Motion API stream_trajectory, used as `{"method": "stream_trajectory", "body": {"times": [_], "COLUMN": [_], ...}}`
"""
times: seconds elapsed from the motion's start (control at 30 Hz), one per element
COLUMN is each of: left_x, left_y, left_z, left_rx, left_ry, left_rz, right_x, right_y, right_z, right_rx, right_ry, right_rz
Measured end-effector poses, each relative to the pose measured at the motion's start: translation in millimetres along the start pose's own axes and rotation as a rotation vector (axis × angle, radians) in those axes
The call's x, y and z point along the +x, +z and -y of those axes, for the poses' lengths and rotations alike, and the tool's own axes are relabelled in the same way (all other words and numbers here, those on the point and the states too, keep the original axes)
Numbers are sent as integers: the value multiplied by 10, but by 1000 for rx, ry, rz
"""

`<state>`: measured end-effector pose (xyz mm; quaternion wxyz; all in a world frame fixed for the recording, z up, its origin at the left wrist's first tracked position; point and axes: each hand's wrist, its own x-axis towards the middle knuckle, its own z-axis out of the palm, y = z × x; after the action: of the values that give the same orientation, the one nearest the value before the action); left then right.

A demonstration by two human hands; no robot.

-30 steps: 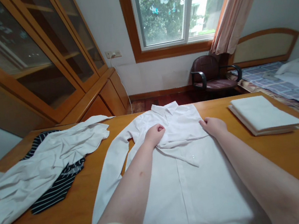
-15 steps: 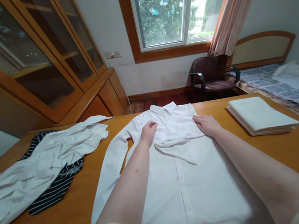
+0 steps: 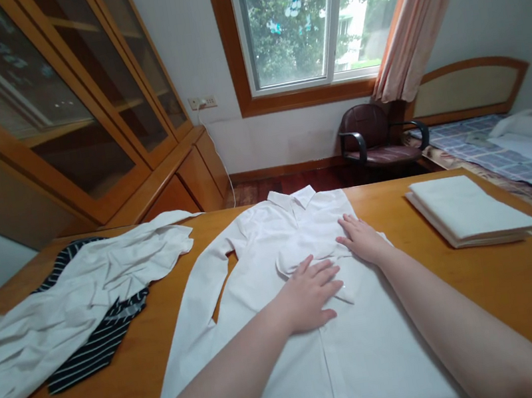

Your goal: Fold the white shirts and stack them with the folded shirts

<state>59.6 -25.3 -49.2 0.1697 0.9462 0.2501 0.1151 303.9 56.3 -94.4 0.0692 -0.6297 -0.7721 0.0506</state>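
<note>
A white button-up shirt (image 3: 291,356) lies spread on the wooden table (image 3: 490,311), its collar at the far edge. On the left its sleeve (image 3: 188,312) stretches out beside the body. The other sleeve is folded across the chest, its cuff near the button line and partly covered. My left hand (image 3: 310,293) rests flat on this folded sleeve near the middle, fingers spread. Higher up and to the right, my right hand (image 3: 360,238) lies with fingers apart on the shirt's side, by the sleeve's fold.
Left on the table are a crumpled white garment (image 3: 92,280) and black striped cloth (image 3: 83,355). A folded white stack (image 3: 469,204) lies at the right. Beyond stand a glass-door cabinet (image 3: 80,107), an armchair (image 3: 374,135) and a bed (image 3: 484,144).
My left hand has come down and right from the shirt's upper chest, its closed fingers now spread on the folded sleeve. My right hand has shifted slightly inward and down.
</note>
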Motion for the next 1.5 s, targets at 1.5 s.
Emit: {"method": "stream_trajectory", "body": {"times": [1.5], "left_x": [-511], "left_y": [-573], "left_z": [712], "left_rx": [-237], "left_ry": [-810], "left_rz": [305], "right_x": [23], "right_y": [-6], "right_z": [-84], "right_rx": [0], "right_ry": [-26], "right_rz": [53]}}
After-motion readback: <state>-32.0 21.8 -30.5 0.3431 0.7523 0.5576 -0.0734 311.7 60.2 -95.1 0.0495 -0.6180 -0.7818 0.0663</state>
